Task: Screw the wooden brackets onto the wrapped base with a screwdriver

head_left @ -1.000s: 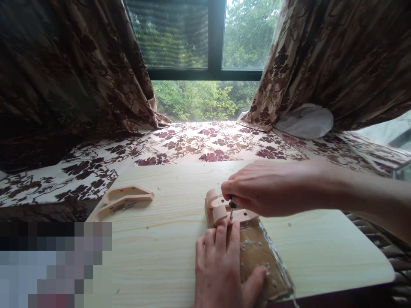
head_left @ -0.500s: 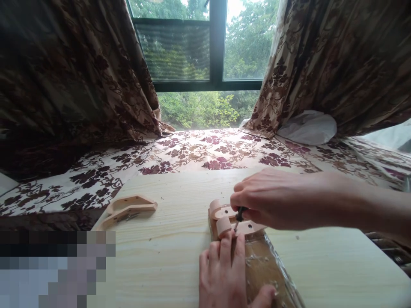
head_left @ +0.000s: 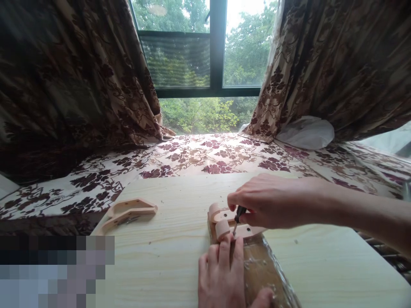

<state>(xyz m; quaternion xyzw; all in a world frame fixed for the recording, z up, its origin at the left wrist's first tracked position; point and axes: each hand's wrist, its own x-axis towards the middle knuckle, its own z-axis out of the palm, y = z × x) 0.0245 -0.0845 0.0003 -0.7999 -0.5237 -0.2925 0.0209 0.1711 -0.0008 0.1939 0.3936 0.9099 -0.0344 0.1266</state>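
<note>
Two wooden pieces (head_left: 141,211) left of screwdriver (head_left: 239,212)

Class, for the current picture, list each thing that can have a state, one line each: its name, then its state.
Right hand: closed around the screwdriver
Screwdriver: tilted, tip down at the nearer mounted piece
Nearer mounted piece: lying on the brown slab
Left hand: back upward, resting on the slab
Left-side wooden pieces: lying loose
Curtains: parted

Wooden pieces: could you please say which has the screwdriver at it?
The nearer wooden piece on the brown slab: the screwdriver stands at it, not the others.
</note>
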